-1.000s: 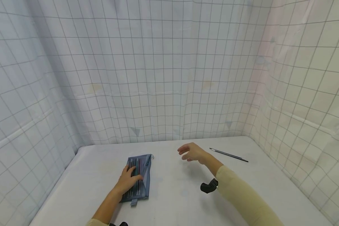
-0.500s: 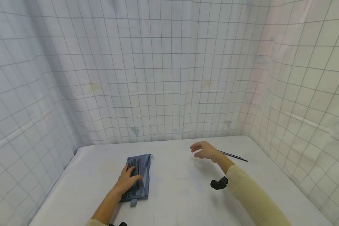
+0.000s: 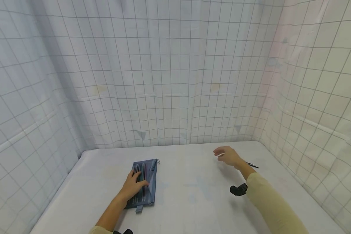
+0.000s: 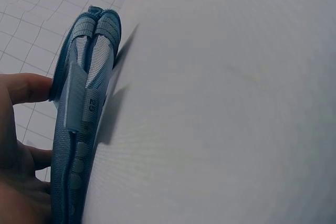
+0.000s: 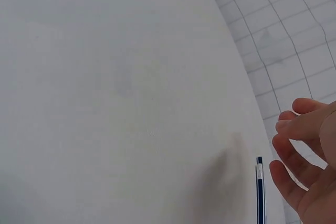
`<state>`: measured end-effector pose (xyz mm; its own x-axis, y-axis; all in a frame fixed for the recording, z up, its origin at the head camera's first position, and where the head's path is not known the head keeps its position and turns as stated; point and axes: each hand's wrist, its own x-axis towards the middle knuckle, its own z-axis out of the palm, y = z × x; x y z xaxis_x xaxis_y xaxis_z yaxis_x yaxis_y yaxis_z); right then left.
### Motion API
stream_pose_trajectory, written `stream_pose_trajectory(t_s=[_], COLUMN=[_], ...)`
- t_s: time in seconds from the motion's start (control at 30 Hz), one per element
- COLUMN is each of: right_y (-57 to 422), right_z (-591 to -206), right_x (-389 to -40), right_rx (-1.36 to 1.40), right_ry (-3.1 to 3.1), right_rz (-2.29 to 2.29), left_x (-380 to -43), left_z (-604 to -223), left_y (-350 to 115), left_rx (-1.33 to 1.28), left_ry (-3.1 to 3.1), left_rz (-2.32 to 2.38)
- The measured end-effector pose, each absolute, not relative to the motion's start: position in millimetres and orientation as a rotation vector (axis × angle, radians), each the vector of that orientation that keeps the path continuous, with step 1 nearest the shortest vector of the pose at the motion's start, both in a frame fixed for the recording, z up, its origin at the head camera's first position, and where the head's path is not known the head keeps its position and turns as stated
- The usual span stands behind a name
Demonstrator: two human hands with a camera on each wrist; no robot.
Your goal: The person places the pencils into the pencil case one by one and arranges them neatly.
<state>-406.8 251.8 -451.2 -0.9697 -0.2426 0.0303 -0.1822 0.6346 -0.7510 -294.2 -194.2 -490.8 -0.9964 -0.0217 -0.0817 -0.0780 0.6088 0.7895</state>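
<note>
A flat blue zippered pencil case (image 3: 152, 177) lies on the left part of the white table, with several slim sticks showing through its clear top. My left hand (image 3: 131, 188) rests on it, fingers spread. In the left wrist view the case (image 4: 79, 129) appears edge-on, its zipper and side tab showing, with the fingertips against its upper face. Over the right side, my right hand (image 3: 229, 156) is raised above the table with loosely bent fingers, holding nothing. Beneath its wrist lies a slender dark stick (image 3: 252, 165) with a silver band (image 5: 259, 172), partly hidden by the arm.
The table (image 3: 178, 182) is covered in white cloth. White curtains with a grid pattern (image 3: 175, 81) hang behind it and on both sides. A black wrist camera (image 3: 238, 189) sticks out from the right sleeve.
My right hand has moved to the right, over the dark stick, and now covers most of it in the head view. The left hand and the pencil case have stayed put.
</note>
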Motion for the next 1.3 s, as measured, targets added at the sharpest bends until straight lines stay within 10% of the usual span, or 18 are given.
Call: stream_pose_trajectory(t_s=[1.3], right_y=[342.3], right_z=[-482.5], right_x=[-406.6], right_rx=[-0.342], right_ry=[3.081], right_rz=[-0.683], left_x=[-289.7], left_z=[-487.9], left_y=[-193.0], left_rx=[-0.092], left_ry=[2.788], left_rz=[1.349])
